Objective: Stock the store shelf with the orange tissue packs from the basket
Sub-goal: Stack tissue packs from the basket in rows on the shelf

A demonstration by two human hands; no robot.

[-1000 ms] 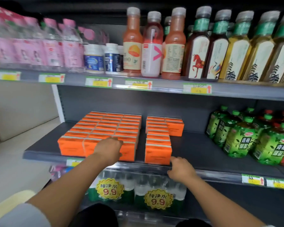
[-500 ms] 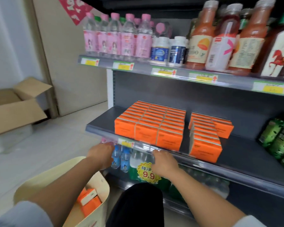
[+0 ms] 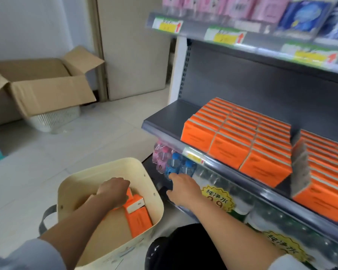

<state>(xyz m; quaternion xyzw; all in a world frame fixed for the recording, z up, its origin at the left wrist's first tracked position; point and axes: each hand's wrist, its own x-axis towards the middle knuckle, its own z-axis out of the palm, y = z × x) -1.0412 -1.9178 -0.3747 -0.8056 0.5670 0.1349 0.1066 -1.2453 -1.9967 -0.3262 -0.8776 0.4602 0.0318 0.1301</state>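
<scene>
Down in the head view, the left hand (image 3: 113, 191) sits inside the cream basket (image 3: 76, 184), knuckles up, fingers bent down over an orange tissue pack (image 3: 135, 203); whether they close round it I cannot tell. That pack lies tilted, its long axis slanting toward the basket's right wall, pale end face turned that way. A second pack (image 3: 140, 221) lies flat beneath it, long axis running near to far along that wall. The right hand (image 3: 183, 189) hovers beside the basket, fingers loosely spread, holding nothing, just before the water bottles (image 3: 176, 166). On the shelf (image 3: 164, 119) the stocked packs (image 3: 238, 147) stand on edge in rows, broad faces toward the aisle.
</scene>
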